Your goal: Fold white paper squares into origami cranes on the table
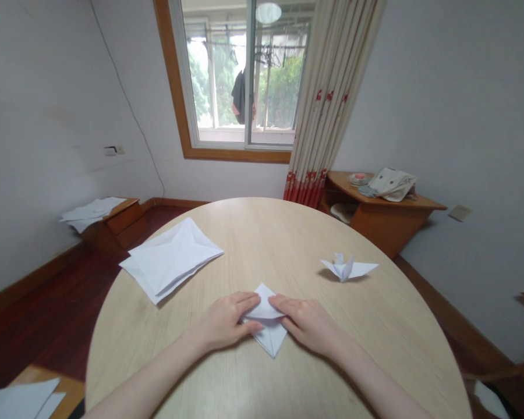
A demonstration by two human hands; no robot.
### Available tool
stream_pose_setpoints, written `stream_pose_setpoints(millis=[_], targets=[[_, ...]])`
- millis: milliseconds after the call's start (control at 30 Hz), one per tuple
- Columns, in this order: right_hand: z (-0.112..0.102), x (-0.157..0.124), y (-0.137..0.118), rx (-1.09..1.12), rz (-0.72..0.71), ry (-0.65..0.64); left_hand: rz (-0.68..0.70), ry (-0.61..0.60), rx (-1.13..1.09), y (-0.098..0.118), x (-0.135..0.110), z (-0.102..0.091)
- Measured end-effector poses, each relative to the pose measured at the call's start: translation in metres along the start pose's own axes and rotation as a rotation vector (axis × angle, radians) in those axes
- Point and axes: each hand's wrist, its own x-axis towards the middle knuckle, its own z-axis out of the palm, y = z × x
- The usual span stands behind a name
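A folded sheet of white paper (271,338) lies on the round table in front of me, its lower point turned toward me and a raised flap across its middle. My left hand (229,319) grips its left side, fingers on the upper part and thumb on the lower part. From the right, my right hand (308,323) presses the flap with its fingertips, its thumb hidden or partly hidden at the paper's right edge. Beyond my right hand stands a finished-looking paper crane (344,269) with spread wings.
A stack of white paper sheets (179,256) lies at the left of the pale wooden table (262,227). A brown cabinet (375,218) with a cloth bag (393,183) stands behind right. Low drawers (126,224) with papers are back left, and more sheets (21,401) lie lower left.
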Motion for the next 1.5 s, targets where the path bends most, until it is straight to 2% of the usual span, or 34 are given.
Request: stream_pose_setpoints(millis=[133,267,500,667,867,1033,1167,1333,1500], targets=[[0.005,0.001,0.003,0.023,-0.007,0.077,0.003,0.103,-0.044,0.002,0.000,0.009],[0.011,0.002,0.003,0.047,-0.001,0.159,-0.074,0.223,-0.080,0.000,0.003,0.022],[0.020,0.005,0.002,0.198,0.099,0.317,-0.177,0.252,-0.222,0.003,0.007,0.018],[0.022,0.006,0.003,0.287,0.178,0.350,-0.226,0.301,-0.268,0.005,0.006,0.017],[0.022,0.007,0.003,0.347,0.187,0.363,-0.224,0.314,-0.298,0.004,0.006,0.016],[0.022,0.006,0.003,0.447,0.130,0.456,-0.247,0.371,-0.362,0.004,0.006,0.017],[0.024,0.005,0.005,0.371,0.118,0.480,-0.297,0.389,-0.358,0.005,0.004,0.020],[0.022,0.007,0.005,0.320,-0.003,0.503,-0.138,0.362,-0.241,0.007,0.004,0.019],[0.020,0.008,0.003,0.326,-0.009,0.494,-0.133,0.306,-0.227,0.007,0.005,0.020]])
